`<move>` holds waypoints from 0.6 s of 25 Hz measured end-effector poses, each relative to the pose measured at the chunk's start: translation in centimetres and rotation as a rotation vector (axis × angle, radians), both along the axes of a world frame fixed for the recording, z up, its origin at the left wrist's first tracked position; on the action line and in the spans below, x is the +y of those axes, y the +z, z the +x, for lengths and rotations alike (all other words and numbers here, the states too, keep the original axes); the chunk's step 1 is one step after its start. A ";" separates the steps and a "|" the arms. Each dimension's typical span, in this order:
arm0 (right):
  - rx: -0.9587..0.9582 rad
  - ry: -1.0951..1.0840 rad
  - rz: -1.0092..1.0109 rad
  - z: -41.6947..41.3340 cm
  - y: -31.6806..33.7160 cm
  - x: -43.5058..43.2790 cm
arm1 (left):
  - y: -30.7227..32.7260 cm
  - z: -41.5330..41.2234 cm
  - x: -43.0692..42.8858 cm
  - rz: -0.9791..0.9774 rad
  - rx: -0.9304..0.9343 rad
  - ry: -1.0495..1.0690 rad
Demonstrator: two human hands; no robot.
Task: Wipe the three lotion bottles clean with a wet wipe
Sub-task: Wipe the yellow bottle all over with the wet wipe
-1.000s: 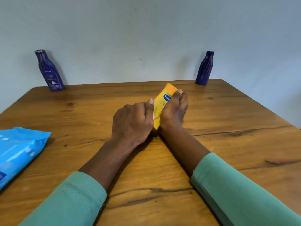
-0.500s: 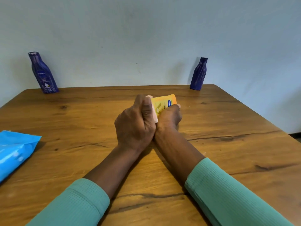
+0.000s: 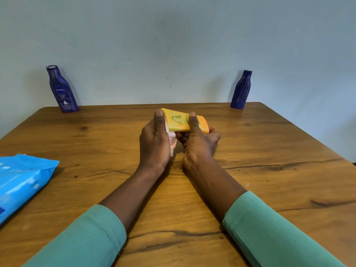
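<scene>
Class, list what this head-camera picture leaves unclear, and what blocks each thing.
Head view:
Wet wipe: mostly hidden behind the left hand.
Yellow bottle: underside covered by the right hand; label print blurred.
Blue pack: cut off by the left edge.
Right blue bottle: markings too small.

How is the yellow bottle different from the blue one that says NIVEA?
The yellow lotion bottle lies sideways, held by the left hand and right hand. The Nivea bottle stands upright and untouched at the back left of the table. The yellow lotion bottle is yellow-orange and broad, while the Nivea bottle is dark blue with a narrow neck. The wet wipe touches only the yellow one. Both are lotion bottles.
</scene>
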State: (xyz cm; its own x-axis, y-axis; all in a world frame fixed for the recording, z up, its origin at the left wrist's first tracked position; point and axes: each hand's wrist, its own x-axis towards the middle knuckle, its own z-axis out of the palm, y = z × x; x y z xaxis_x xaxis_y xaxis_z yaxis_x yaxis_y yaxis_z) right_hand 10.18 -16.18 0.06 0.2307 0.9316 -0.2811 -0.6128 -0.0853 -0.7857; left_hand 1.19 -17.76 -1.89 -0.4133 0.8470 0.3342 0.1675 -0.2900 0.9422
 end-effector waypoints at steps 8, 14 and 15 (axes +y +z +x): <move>-0.066 0.163 0.106 0.5 -0.1 -0.2 | 1.3 -1.1 -0.3 -0.044 -0.304 -0.032; -0.247 0.367 0.118 0.9 -0.3 0.3 | 1.9 -4.6 0.1 -0.105 -0.402 0.006; -0.257 0.420 0.133 1.2 -0.2 0.3 | 1.8 -4.9 0.1 -0.100 -0.390 0.039</move>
State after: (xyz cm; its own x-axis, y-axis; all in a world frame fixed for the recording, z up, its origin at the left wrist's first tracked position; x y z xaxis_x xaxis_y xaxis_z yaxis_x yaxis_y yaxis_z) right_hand 11.33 -15.90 -0.18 -0.1252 0.9827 -0.1367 -0.3331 -0.1715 -0.9272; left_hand -3.69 -17.61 -0.06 -0.5254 0.8485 0.0628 -0.1990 -0.1943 0.9606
